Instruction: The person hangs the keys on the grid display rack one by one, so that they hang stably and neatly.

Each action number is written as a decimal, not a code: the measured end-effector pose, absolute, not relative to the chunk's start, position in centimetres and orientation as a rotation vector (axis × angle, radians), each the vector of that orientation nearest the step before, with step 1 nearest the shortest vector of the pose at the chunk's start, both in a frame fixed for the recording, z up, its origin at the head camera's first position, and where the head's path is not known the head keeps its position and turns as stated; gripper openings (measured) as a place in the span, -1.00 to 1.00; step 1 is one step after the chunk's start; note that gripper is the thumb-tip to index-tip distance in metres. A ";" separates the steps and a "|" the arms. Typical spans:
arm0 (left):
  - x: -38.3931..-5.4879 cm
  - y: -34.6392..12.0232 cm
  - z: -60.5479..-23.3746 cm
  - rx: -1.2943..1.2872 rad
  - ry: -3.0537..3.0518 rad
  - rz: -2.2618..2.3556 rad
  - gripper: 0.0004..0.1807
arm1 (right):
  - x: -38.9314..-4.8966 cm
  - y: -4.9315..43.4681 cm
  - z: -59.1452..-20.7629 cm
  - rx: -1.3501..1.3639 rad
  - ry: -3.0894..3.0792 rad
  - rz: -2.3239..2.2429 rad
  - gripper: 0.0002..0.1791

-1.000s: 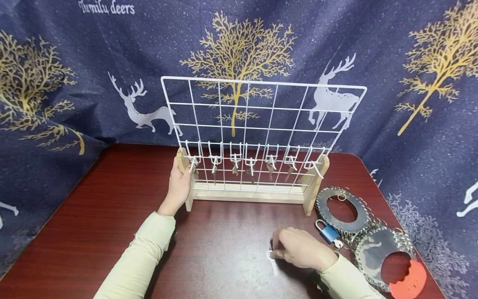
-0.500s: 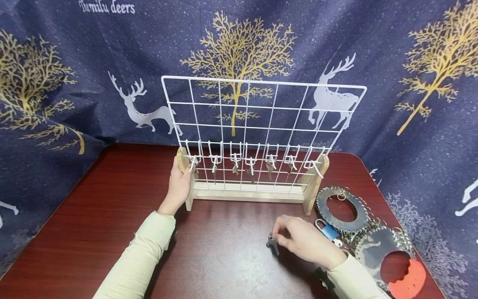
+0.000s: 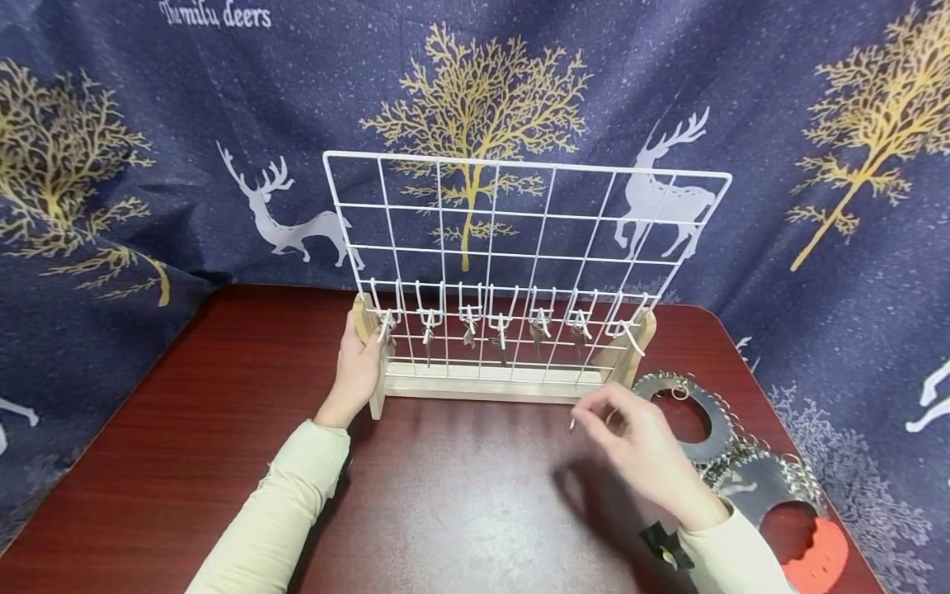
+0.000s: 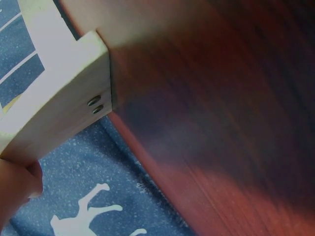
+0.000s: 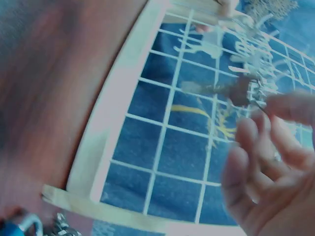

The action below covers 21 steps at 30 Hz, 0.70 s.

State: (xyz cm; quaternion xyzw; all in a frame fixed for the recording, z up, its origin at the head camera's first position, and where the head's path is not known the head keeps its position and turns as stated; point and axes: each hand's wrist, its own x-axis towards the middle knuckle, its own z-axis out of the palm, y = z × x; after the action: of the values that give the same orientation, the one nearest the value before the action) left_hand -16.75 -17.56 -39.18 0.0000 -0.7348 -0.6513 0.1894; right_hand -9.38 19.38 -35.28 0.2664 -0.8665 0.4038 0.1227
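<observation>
My left hand (image 3: 356, 367) grips the left wooden upright (image 3: 364, 318) of a white wire-grid rack (image 3: 493, 375). In the left wrist view, part of the hand (image 4: 19, 187) shows at that upright's edge. My right hand (image 3: 646, 445) is raised over the table in front of the rack's right end. Its thumb and fingers pinch a key (image 5: 238, 91) by a thin ring; the key is blurred in the right wrist view and mostly hidden in the head view. Keys (image 3: 538, 330) hang from several white hooks, left of the rightmost hook (image 3: 627, 330).
Two round dark plates (image 3: 705, 441) edged with metal rings lie at the right of the table, with a red curved piece (image 3: 820, 553) by the nearer one. A blue padlock (image 5: 12, 228) peeks into the right wrist view. Patterned cloth (image 3: 282, 82) hangs behind the table.
My right hand has lifted the key off the table and carried it up, right and toward the rack. My left hand stays on the upright.
</observation>
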 end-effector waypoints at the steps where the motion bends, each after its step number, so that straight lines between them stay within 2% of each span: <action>1: -16.8 -17.6 -39.2 0.006 -2.076 -1.813 -0.65 | -9.4 19.6 -35.0 0.739 -2.482 1.183 -0.83; 8: -16.6 -17.7 -39.0 0.019 -2.149 -1.711 -0.68 | -9.7 20.4 -33.3 0.411 -2.167 1.304 -0.90; 12: -16.7 -17.6 -39.0 0.002 -2.110 -1.754 -0.64 | -10.0 20.8 -32.9 0.316 -2.068 1.386 -0.87; 21: -16.6 -17.6 -39.0 0.038 -2.153 -1.726 -0.68 | -10.7 21.3 -33.0 0.172 -2.083 1.440 -0.86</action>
State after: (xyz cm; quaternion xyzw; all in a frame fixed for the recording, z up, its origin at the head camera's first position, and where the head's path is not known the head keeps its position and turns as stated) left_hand -16.60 -17.57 -38.99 0.0135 -0.7659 -0.6141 0.1899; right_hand -10.74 21.35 -32.97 0.0646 -0.7836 0.5418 0.2971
